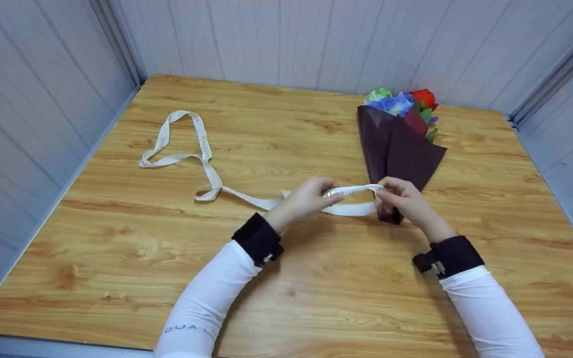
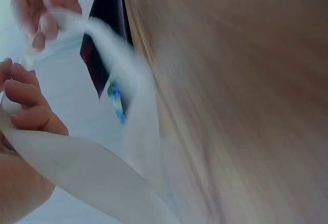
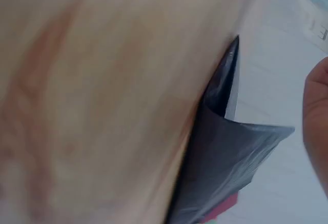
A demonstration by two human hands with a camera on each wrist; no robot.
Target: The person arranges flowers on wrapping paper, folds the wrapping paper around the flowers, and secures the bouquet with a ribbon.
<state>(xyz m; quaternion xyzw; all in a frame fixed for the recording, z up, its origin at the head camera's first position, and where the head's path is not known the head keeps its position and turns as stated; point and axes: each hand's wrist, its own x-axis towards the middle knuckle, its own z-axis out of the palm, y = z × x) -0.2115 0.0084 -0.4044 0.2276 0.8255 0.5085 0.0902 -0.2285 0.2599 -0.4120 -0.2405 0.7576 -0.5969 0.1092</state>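
A white printed ribbon (image 1: 351,210) is stretched between both hands in front of the bouquet. My left hand (image 1: 309,196) grips one stretch of it, and in the left wrist view a loop of ribbon (image 2: 77,165) hangs below the fingers. My right hand (image 1: 403,199) pinches the ribbon between thumb and fingertips, overlapping the lower end of the bouquet's dark wrapping (image 1: 401,144) in the head view. Blue, red and pale green flowers (image 1: 397,103) stick out of the top of that wrapping, which lies on the table.
The long tail of the ribbon (image 1: 204,144) runs left across the wooden table (image 1: 117,258) in a twisted loop. Pale panelled walls (image 1: 286,40) stand behind the table and along both sides. Black bands (image 1: 458,256) are strapped round the wrists over white sleeves.
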